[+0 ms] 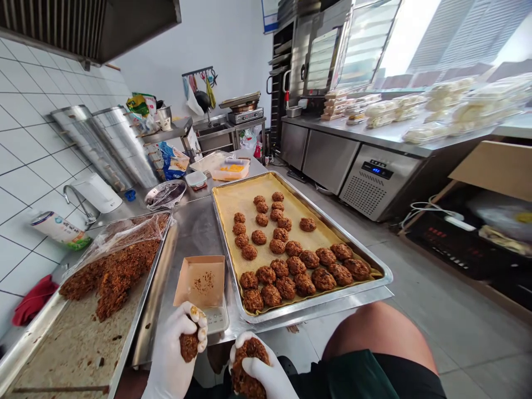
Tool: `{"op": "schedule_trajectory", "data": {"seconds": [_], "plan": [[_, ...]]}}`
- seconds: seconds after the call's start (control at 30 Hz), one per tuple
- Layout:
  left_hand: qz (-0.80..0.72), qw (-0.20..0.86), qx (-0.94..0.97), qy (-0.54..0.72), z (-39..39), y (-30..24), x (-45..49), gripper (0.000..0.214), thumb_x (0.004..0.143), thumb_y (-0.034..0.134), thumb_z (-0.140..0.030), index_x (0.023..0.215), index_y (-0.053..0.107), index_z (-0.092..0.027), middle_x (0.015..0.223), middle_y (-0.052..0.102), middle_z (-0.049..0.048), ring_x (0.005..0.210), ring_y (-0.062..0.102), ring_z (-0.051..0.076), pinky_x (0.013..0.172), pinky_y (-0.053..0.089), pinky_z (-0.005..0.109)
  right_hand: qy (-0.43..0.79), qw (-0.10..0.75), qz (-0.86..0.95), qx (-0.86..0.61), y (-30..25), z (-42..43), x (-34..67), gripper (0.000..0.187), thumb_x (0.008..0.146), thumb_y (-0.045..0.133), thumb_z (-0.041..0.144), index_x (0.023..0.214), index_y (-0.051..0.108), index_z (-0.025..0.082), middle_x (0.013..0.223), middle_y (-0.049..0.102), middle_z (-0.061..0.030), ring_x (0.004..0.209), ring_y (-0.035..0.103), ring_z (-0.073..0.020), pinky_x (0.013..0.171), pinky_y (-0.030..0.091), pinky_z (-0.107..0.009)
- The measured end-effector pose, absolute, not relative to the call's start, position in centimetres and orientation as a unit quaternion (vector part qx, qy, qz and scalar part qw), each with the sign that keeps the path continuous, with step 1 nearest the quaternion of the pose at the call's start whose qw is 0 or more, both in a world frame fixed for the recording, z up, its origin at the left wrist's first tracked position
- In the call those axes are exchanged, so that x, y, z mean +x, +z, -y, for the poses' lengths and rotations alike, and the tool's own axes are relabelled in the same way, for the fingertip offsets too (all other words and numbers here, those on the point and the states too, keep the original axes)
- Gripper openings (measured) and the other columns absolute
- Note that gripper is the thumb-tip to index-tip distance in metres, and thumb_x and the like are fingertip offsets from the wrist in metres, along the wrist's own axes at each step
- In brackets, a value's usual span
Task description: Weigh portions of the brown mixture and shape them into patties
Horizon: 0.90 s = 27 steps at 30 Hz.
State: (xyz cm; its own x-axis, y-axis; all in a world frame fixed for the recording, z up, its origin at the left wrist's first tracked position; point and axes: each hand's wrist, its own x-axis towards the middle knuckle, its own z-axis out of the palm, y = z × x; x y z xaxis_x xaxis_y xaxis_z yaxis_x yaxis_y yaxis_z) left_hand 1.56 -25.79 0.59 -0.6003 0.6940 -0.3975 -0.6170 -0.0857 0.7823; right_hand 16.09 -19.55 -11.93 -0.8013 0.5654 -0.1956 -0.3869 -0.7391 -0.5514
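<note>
Gloved hands [168, 360] grip brown patties [189, 346] beside a lined baking tray [328, 300].

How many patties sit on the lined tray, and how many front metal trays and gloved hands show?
Patties on the lined tray: 30
Metal trays, the lined tray and the mix tray: 2
Gloved hands, left hand and right hand: 2
Total: 34

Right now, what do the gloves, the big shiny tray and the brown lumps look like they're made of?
The gloves look like thin white latex or nitrile, matte and stretched snugly over the fingers. The tray looks like shiny stainless steel, with a bright metal rim. The brown lumps look like a rough, crumbly food mixture with shreds in it, but I can't tell which food.
</note>
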Motion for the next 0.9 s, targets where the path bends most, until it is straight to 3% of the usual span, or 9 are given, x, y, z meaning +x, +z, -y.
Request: {"op": "schedule_trajectory", "data": {"seconds": [0.17,0.23,0.33,0.43,0.53,0.6,0.67,0.8,0.9], "plan": [[-0.466,0.462,-0.016,0.755,25.0,1.2,1.8,0.045,0.084,0.073,-0.041,0.059,0.042,-0.02,0.048,0.04,-0.0073,0.037,0.037,0.006,0.037,0.027,0.021,0.921,0.249,0.227,-0.195,-11.1,19.2,16.5,0.02,0.065,0.074,0.03,0.08,0.067,0.019,0.072,0.068,-0.0029,0.059,0.061,-0.0176,0.052,0.047,-0.028],[-0.472,0.475,-0.014,0.742,24.9,1.3,1.8,0.038,0.084,0.075,-0.042,0.066,0.05,-0.019,0.051,0.046,-0.0066,0.04,0.044,0.007,0.039,0.032,0.02,0.922,0.248,0.217,-0.204,-10.8,19.0,16.7,0.02,0.066,0.074,0.03,0.082,0.067,0.02,0.073,0.069,-0.003,0.06,0.062,-0.0173,0.052,0.047,-0.027],[-0.493,0.518,0.024,0.699,25.2,1.4,1.5,0.028,0.08,0.08,-0.032,0.099,0.065,-0.018,0.092,0.073,0.0049,0.072,0.068,0.016,0.061,0.051,0.026,0.92,0.255,0.206,-0.215,-10.6,18.9,16.9,0.022,0.066,0.075,0.031,0.083,0.066,0.02,0.074,0.07,-0.004,0.064,0.064,-0.0188,0.054,0.048,-0.028],[-0.515,0.494,0.046,0.699,25.7,0.6,1.2,0.043,0.075,0.083,-0.028,0.114,0.065,-0.02,0.123,0.07,0.0108,0.079,0.07,0.017,0.063,0.053,0.026,0.922,0.251,0.198,-0.219,-10.8,18.8,16.9,0.021,0.068,0.074,0.03,0.084,0.066,0.02,0.077,0.07,-0.0045,0.066,0.065,-0.0194,0.056,0.048,-0.029],[-0.492,0.475,0.023,0.729,26.0,-0.6,1.0,0.032,0.078,0.081,-0.036,0.1,0.069,-0.016,0.097,0.073,0.007,0.049,0.052,0.004,0.04,0.035,0.017,0.926,0.242,0.191,-0.217,-11.3,18.7,16.8,0.021,0.067,0.074,0.03,0.084,0.066,0.02,0.076,0.069,-0.0043,0.066,0.064,-0.0191,0.056,0.047,-0.028],[-0.459,0.469,0.015,0.755,26.1,-1.0,1.0,0.026,0.08,0.079,-0.037,0.082,0.066,-0.014,0.071,0.065,-0.0005,0.039,0.038,0.001,0.035,0.026,0.016,0.928,0.235,0.187,-0.222,-11.8,18.6,16.7,0.022,0.065,0.074,0.03,0.082,0.066,0.02,0.074,0.068,-0.0042,0.065,0.064,-0.0197,0.054,0.047,-0.028],[-0.436,0.451,0.019,0.779,26.0,-1.0,1.3,0.027,0.078,0.081,-0.033,0.072,0.061,-0.016,0.062,0.057,-0.0041,0.042,0.044,0.003,0.039,0.034,0.016,0.928,0.228,0.185,-0.229,-12.1,18.6,16.7,0.022,0.064,0.073,0.031,0.083,0.066,0.02,0.073,0.068,-0.0041,0.065,0.064,-0.0205,0.053,0.046,-0.028],[-0.499,0.438,0.008,0.748,25.9,-0.4,1.9,0.031,0.064,0.089,-0.02,0.085,0.067,-0.017,0.09,0.073,0.0039,0.078,0.072,0.017,0.064,0.055,0.024,0.931,0.213,0.187,-0.229,-12.0,18.5,16.7,0.023,0.068,0.072,0.031,0.088,0.065,0.021,0.078,0.069,-0.0039,0.067,0.065,-0.0207,0.054,0.047,-0.029],[-0.557,0.416,0.035,0.718,25.9,-0.1,2.1,0.037,0.063,0.09,-0.022,0.093,0.068,-0.016,0.096,0.075,0.007,0.06,0.064,0.011,0.049,0.046,0.019,0.931,0.209,0.187,-0.234,-11.6,18.5,16.8,0.022,0.069,0.072,0.03,0.088,0.064,0.021,0.078,0.069,-0.0038,0.068,0.066,-0.0216,0.054,0.048,-0.029]]}}
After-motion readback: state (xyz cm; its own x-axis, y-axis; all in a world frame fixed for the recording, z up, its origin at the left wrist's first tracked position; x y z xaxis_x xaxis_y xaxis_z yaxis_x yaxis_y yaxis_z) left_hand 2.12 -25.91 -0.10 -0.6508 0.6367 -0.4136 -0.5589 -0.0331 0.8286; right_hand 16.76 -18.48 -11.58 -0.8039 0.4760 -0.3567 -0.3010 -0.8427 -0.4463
